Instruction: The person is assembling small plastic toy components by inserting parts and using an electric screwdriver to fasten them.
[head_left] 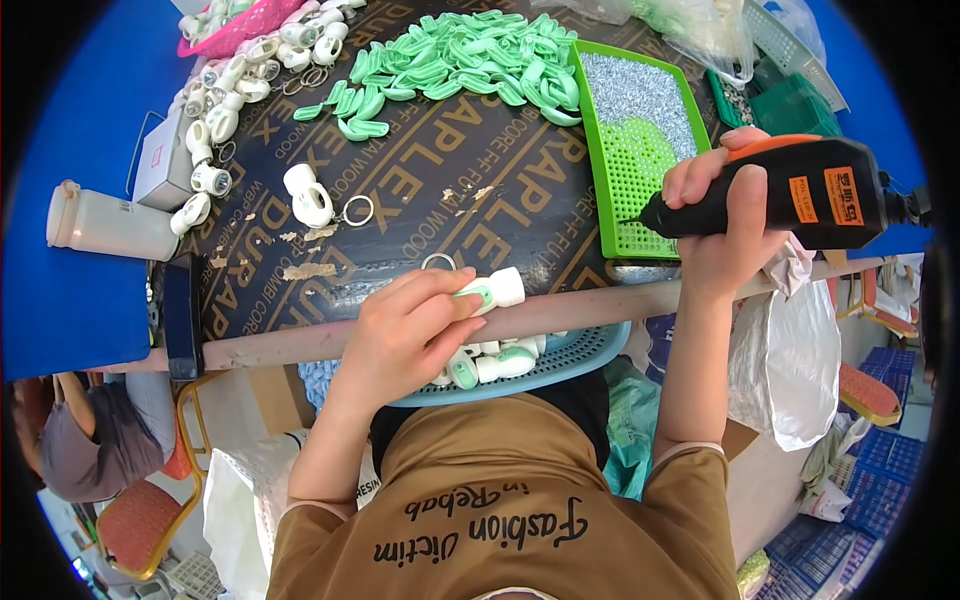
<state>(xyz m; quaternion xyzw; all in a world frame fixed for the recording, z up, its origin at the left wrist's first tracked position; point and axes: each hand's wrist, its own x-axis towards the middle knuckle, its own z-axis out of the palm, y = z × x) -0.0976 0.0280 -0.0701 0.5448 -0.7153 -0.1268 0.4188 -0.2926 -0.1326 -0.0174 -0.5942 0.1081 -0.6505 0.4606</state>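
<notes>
My left hand is closed around a small white keychain flashlight with a green side piece, held over the table's near edge. Its metal ring sticks out past my fingers. In my right hand is a black and orange electric screwdriver, its tip over the perforated end of a bright green tray. Silvery screws cover the tray's far part. Another white flashlight with a ring lies alone on the table. Green plastic pieces are heaped at the far middle.
Several white flashlights line the far left, beside a pink basket. A white cup, a grey box and a dark phone-like slab stand left. A blue basket of flashlights sits at my lap. Another person sits at left.
</notes>
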